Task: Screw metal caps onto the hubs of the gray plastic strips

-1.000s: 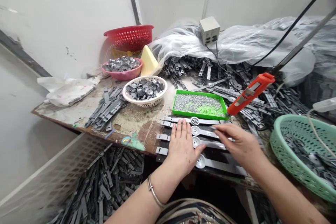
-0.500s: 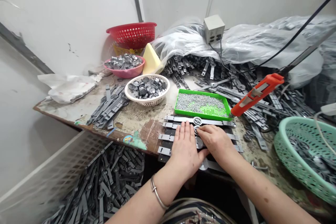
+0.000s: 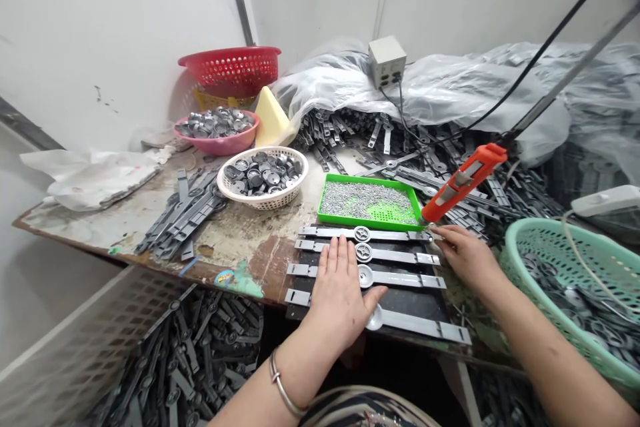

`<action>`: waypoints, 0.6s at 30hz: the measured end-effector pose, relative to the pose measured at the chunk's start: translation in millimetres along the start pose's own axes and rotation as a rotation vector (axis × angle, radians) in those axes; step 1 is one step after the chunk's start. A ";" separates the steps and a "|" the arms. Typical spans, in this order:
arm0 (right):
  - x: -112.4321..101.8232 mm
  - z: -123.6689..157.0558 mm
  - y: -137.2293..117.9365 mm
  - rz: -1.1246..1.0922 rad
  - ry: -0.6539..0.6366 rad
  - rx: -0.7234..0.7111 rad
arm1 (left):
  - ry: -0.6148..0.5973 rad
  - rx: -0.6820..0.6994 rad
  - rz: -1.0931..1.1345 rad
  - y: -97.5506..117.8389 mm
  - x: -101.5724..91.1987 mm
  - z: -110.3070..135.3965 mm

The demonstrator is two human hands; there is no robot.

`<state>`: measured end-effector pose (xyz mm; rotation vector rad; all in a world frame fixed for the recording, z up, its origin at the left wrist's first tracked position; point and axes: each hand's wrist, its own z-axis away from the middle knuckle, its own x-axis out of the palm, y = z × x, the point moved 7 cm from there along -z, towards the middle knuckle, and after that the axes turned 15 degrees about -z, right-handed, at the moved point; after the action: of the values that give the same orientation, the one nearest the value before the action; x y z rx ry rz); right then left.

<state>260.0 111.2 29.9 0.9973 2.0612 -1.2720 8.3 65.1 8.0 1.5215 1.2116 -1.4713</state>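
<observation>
Four grey plastic strips [image 3: 410, 279] are laid side by side across a flat black board [image 3: 410, 302] at the near edge of the bench [image 3: 275, 247], whose worn surface is chipped and stained. Each strip is smooth, narrow and widened into a round at the middle; spoked discs [image 3: 364, 252] are seated in the far two, while shallow bare dishes are shown by the near two. The left hand [image 3: 340, 300] is laid palm down over the strips, its fingers held straight and close together, its thumb stretched out. The right hand [image 3: 467, 253] is held just beyond the strips' right ends, fingers bent; whether anything is pinched there cannot be told. Near its fingertips, the tip of a tilted orange screwdriver [image 3: 465, 180] is seen beside a green plastic tray [image 3: 369, 221], thinly covered with tiny shiny metal bits [image 3: 350, 199]. Round grey caps [image 3: 263, 172] are heaped in a white perforated basket [image 3: 280, 202].
</observation>
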 end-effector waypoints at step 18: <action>14.3 42.2 -133.8 -0.505 -0.035 -0.154 | 0.044 0.047 -0.018 4.0 -19.5 21.9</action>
<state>146.2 38.9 71.4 0.3902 2.4303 -1.3212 6.1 40.3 24.1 1.5857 1.2272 -1.4946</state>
